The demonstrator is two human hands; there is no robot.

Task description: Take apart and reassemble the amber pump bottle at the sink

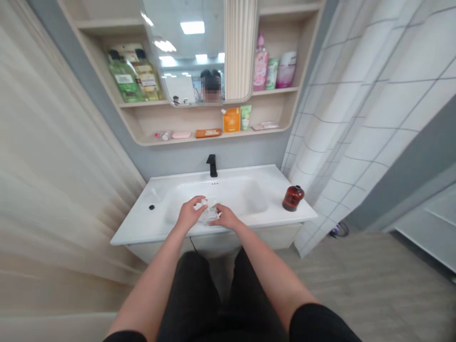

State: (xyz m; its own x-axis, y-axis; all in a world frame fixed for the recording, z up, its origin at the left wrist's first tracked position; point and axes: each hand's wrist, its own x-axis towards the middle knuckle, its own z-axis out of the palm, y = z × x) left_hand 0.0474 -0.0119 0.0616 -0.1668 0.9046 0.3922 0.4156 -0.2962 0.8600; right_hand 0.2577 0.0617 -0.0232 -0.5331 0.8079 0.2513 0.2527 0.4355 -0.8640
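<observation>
Over the front part of the white sink (249, 199), my two hands are close together. My left hand (190, 212) is closed in a pinch on a small white cap (204, 202). Curled round the side of a clear bottle (209, 214) is my right hand (225, 217). The bottle is see-through and blurred, so its exact shape and contents are hard to make out. Whether the cap touches the bottle's neck cannot be told. On the counter's right end stands a brown bottle (293, 198) with no visible cap.
A black faucet (212, 166) rises behind the basin. At the counter's left lies a small black round piece (151, 207). The shelf above (185, 137) carries an orange pouch (232, 120), tubes and several small items. Curtains (320, 156) flank both sides.
</observation>
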